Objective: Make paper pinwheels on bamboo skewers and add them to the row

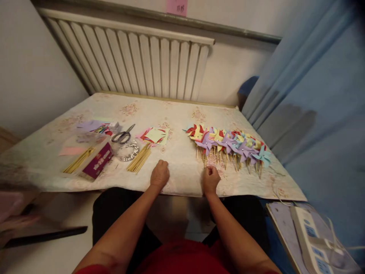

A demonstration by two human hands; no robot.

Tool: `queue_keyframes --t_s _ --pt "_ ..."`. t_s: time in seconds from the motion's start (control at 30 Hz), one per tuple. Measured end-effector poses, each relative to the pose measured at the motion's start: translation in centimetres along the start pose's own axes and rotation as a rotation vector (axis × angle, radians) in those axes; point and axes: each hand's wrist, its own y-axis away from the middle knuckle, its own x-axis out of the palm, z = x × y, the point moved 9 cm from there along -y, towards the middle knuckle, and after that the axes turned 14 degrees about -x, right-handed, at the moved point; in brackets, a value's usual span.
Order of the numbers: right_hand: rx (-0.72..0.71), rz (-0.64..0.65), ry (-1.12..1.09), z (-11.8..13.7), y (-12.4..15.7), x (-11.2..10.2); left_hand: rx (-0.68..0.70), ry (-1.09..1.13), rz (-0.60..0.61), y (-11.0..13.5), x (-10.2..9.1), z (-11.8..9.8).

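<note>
My left hand (160, 175) rests on the cloth as a loose fist, and no object shows in it. Closest to it is a bundle of thin wooden sticks (139, 159), with a pile of coloured paper squares (155, 136) just beyond. My right hand (211, 179) is also curled closed on the table, with nothing seen in its fingers. Directly past its knuckles lies a dense group of paper pinwheels (228, 143) on sticks, in purple, yellow, red and light blue. The hands are apart from each other.
Scissors (123, 136) lie beside a round clear container of small shiny pieces (128, 151). A purple-labelled bag (97, 161), more sticks (80, 160) and paper sheets (89, 125) are at left. A radiator (137, 57) stands behind; a power strip (310, 239) sits at lower right.
</note>
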Motion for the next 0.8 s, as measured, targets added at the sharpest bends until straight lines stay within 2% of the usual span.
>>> queue_keyframes --t_s 0.17,0.33,0.43,0.63,0.8 --pt "-0.131 0.145 -0.007 2.3 1.4 1.0 -0.021 0.015 0.04 0.1 0.2 0.2" --pt "-0.338 0.382 0.022 5.1 3.1 3.5 -0.033 0.044 0.082 -0.1 0.3 0.5" --pt "-0.451 0.475 0.079 6.7 4.0 5.0 -0.023 0.047 0.104 -0.8 0.4 0.7" --pt "-0.567 0.589 0.19 8.9 5.1 7.4 0.035 0.102 0.124 -2.7 0.5 0.9" --pt "-0.615 0.638 0.343 9.5 5.5 9.3 0.057 0.192 0.158 -3.9 1.0 1.4"
